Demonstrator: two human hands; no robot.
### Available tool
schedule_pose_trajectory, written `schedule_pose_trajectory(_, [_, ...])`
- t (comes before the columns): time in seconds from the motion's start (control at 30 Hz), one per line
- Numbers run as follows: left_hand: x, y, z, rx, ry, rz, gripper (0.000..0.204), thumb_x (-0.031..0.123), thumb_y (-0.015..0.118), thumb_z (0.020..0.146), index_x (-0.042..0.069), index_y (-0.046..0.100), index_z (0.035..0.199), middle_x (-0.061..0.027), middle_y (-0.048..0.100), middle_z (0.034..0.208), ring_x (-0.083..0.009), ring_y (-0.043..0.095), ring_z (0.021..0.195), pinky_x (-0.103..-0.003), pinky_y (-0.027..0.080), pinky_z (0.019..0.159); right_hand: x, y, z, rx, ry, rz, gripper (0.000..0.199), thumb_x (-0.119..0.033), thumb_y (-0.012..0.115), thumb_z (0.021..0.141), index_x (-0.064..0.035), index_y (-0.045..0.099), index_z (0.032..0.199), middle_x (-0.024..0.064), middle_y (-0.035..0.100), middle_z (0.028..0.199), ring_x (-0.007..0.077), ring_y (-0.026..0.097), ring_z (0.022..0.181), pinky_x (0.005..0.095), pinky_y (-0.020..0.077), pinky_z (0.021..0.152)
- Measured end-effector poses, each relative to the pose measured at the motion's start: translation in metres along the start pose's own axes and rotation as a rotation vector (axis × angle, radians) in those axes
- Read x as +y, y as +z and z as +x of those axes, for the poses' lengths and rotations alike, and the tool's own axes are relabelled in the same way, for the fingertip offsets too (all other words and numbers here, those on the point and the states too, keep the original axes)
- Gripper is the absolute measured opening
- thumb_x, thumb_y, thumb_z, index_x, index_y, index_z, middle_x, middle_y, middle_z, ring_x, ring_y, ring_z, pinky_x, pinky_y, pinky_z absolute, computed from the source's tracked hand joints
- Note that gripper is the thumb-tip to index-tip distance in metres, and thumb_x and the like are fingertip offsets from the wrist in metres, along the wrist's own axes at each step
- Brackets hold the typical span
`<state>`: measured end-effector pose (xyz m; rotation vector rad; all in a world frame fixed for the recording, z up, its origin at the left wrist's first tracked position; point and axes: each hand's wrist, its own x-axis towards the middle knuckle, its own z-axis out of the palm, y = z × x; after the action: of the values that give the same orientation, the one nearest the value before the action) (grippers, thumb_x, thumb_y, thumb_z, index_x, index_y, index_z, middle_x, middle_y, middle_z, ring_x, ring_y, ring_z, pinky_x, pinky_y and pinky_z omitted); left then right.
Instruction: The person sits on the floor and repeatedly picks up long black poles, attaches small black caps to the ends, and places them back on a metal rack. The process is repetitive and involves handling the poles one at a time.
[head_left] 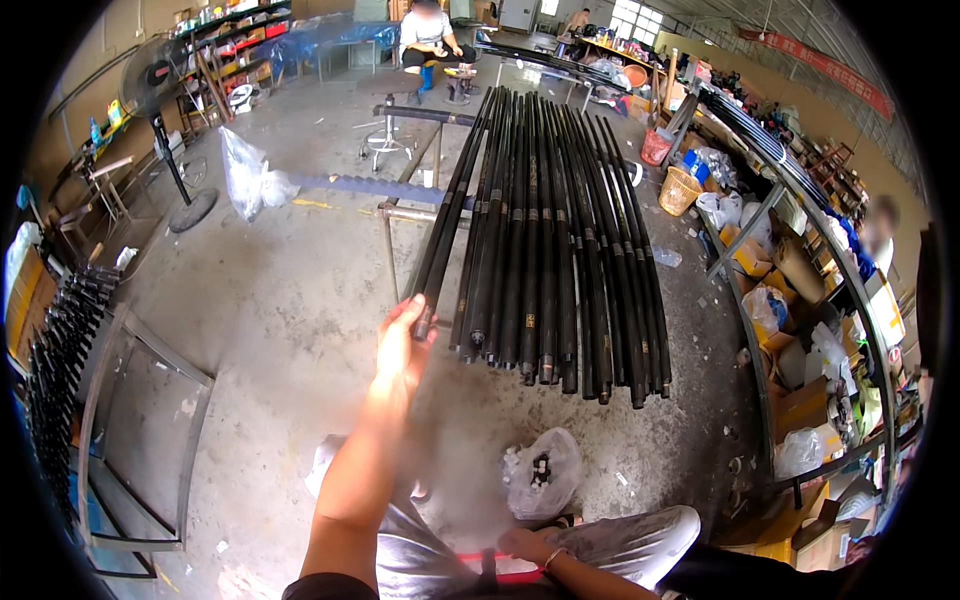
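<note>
Long black poles lie side by side on a metal frame in front of me, their near ends pointing toward me. At the left side of the row, my left hand is closed around the near end of a black pole, slightly apart from the main row. Another pole lies close along it; whether my fingers also hold that one I cannot tell. My right hand is low over my lap, beside a red strip. Its fingers are mostly hidden.
A clear plastic bag with small dark pieces sits on the floor before me. An empty metal rack and many black rods stand left. Shelving with boxes lines the right. A standing fan and a seated person are farther off.
</note>
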<state>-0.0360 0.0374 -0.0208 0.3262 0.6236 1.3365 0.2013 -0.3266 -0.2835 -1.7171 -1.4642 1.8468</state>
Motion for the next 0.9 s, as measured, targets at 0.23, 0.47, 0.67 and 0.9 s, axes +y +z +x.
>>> schedule_pose_trajectory(0.23, [0.000, 0.030, -0.015, 0.092, 0.065, -0.022, 0.026, 0.009, 0.064, 0.084, 0.000, 0.050, 0.104, -0.0134, 0.061, 0.098, -0.0263, 0.063, 0.089, -0.031, 0.055, 0.073, -0.012, -0.013, 0.012, -0.015, 0.107, 0.104, 0.025, -0.027, 0.056, 0.089, -0.0037, 0.061, 0.098, 0.0057, 0.062, 0.084, 0.0142, 0.059, 0.069, 0.0272, 0.0504, 0.060])
schedule_pose_trajectory(0.47, [0.002, 0.031, -0.007, -0.009, -0.118, -0.186, 0.026, 0.016, 0.064, 0.086, 0.000, 0.056, 0.105, -0.0139, 0.064, 0.099, -0.0155, 0.060, 0.069, -0.019, 0.044, 0.049, -0.056, -0.028, 0.034, -0.075, 0.104, 0.196, 0.025, -0.028, 0.057, 0.090, -0.0047, 0.060, 0.099, 0.0059, 0.061, 0.084, 0.0117, 0.058, 0.075, 0.0282, 0.0483, 0.060])
schedule_pose_trajectory(0.67, [0.000, 0.038, -0.008, -0.007, 0.001, -0.058, 0.019, 0.010, 0.063, 0.085, 0.000, 0.059, 0.101, -0.0153, 0.065, 0.093, -0.0171, 0.058, 0.064, -0.023, 0.043, 0.045, -0.113, -0.035, 0.023, 0.090, -0.237, -0.144, 0.030, -0.030, 0.056, 0.089, -0.0035, 0.059, 0.103, 0.0093, 0.063, 0.088, 0.0186, 0.060, 0.080, 0.0307, 0.0478, 0.073])
schedule_pose_trajectory(0.9, [-0.004, 0.027, -0.004, -0.037, 0.061, -0.064, 0.024, 0.006, 0.063, 0.085, -0.002, 0.056, 0.107, -0.0197, 0.064, 0.096, -0.0199, 0.059, 0.063, -0.025, 0.044, 0.044, -0.153, -0.036, -0.011, 0.176, -0.361, -0.281, 0.034, -0.035, 0.055, 0.090, -0.0065, 0.058, 0.108, 0.0127, 0.063, 0.096, 0.0277, 0.061, 0.087, 0.0335, 0.0475, 0.079])
